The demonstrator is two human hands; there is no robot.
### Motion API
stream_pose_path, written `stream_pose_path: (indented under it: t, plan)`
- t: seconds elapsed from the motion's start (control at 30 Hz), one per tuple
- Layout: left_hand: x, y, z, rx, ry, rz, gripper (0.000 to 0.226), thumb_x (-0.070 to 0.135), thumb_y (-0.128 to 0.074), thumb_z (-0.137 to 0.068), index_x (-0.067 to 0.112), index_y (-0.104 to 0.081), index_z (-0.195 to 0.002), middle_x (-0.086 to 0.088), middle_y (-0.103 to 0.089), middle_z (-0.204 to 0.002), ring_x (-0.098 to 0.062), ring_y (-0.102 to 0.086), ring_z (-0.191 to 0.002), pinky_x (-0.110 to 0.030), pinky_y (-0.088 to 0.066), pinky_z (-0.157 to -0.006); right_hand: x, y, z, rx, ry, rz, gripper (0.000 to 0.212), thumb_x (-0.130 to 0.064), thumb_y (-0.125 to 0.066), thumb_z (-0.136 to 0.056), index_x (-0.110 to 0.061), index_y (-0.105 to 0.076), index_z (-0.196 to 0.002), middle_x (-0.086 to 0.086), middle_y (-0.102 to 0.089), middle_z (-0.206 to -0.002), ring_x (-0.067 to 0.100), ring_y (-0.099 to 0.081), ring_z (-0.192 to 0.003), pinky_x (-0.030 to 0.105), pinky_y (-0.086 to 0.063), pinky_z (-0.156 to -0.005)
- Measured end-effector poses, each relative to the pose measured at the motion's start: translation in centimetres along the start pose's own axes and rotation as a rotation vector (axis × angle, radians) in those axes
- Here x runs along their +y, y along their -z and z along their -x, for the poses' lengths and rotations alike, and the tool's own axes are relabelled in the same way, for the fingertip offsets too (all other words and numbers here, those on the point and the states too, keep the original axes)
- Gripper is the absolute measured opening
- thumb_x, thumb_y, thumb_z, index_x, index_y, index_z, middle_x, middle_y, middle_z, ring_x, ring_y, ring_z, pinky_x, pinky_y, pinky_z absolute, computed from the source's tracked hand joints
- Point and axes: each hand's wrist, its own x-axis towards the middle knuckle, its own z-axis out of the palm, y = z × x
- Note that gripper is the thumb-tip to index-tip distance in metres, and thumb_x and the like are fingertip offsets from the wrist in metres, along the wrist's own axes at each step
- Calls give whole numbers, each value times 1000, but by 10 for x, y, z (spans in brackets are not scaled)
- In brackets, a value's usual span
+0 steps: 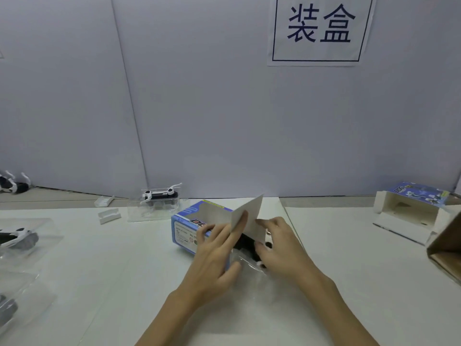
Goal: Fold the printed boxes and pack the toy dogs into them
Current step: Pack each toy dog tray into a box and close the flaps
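My left hand (pixel 214 248) grips the near end of the box (pixel 197 228), fingers curled over its top edge, with one fingertip holding the raised white flap (pixel 247 216) open. My right hand (pixel 279 243) curls around the toy dog (pixel 247 243) in its clear plastic tray (pixel 249 268) and holds it at the open mouth of the box. The dog is partly inside; only its dark body shows between my hands.

Risks from this position:
- The tray's edge may catch on the rim of the opening. Forcing it could crease the box wall or tear the flap.
- If my left hand loosens, the box may slide away across the surface (pixel 124 270) instead of taking the load.
- The flap may drop into the opening and get folded inward under the tray.
- The thin tray may buckle in my grip, letting the dog slip out.

Further out, a second dog (pixel 159 194) in its tray sits behind the box near the wall. More dogs lie at the left edge (pixel 20 237). Another folded box (pixel 411 208) stands open at the right, beside a brown carton (pixel 446 248).
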Motion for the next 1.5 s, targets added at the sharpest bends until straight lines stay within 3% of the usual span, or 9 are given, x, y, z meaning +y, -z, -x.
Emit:
stream_pose_path:
  t: [0.17, 0.3, 0.47, 0.67, 1.03, 1.13, 1.27, 1.37, 1.5]
  plan:
    - [-3, -1, 2, 31, 71, 108, 76, 38, -44, -97, 36, -14, -166, 25, -49, -134, -7, -45, -121, -45, -23, -115, -14, 5, -3, 255, -135, -675, 33, -9, -62, -89, -26, -61, -117, -3, -59, -127, 9, -56, -122, 25, -46, -103]
    - [0, 0, -1, 122, 124, 168, 87, 74, -50, -94, 39, -15, -165, 38, -43, -129, -3, -44, -123, -35, -19, -116, -13, 18, -2, 139, -297, -906, 62, -19, -50, -62, -29, -64, -121, 12, -62, -127, 18, -58, -123, 37, -41, -113]
    - [2, 1, 0, 159, 188, 184, 108, 75, -70, -79, 36, -19, -165, 25, -52, -116, -7, -45, -120, -36, -20, -117, 8, 25, -1, -366, -246, -809, 45, -24, -66, -99, -34, -54, -141, -5, -72, -129, 13, -61, -129, 38, -37, -119]
    - [8, 0, -4, 189, 166, 185, 86, 48, -62, -86, 27, -29, -163, 38, -46, -117, 2, -48, -115, -42, -27, -115, 14, 23, 1, -383, -160, -745, 48, -37, -67, -100, -38, -51, -145, -5, -71, -128, 9, -63, -125, 28, -46, -107]
    - [8, 3, -5, 235, 127, 325, 76, 0, -44, -97, 33, -28, -164, 21, -46, -149, -24, -45, -134, -32, -43, -111, 8, -16, -6, 105, -130, -638, 19, -25, -73, -97, -11, -62, -102, 1, -72, -93, 21, -69, -87, 31, -54, -74]
    - [9, 6, -6, 245, 148, 381, 68, 14, -51, -102, 39, -31, -162, 19, -48, -150, -24, -46, -136, -27, -39, -112, 2, -21, -5, 194, -119, -651, 23, -28, -74, -95, -10, -61, -98, 8, -68, -88, 33, -66, -86, 44, -56, -75]
    - [4, 13, -4, 179, 110, 372, 104, 59, -79, -86, 33, -17, -166, 12, -32, -163, -20, -31, -151, -14, -24, -118, -12, -11, -3, 416, -59, -636, 23, -43, -74, -92, -21, -68, -94, -3, -70, -82, 17, -61, -66, 23, -49, -59]
    - [1, 11, -7, 223, 62, 375, 114, 42, -92, -78, 37, -17, -163, 8, -33, -162, -25, -38, -148, -34, -42, -117, -15, -1, 0, 478, -53, -709, 21, -43, -73, -92, -23, -72, -98, -4, -73, -81, 9, -55, -58, 24, -47, -56]
    - [4, 12, -13, 397, 161, 577, 98, 32, -91, -78, 37, -26, -151, 20, -47, -146, -14, -53, -136, -29, -54, -103, -19, 4, 1, 452, -25, -703, 18, -39, -64, -101, -23, -71, -106, -16, -66, -77, 2, -54, -62, 15, -43, -60]
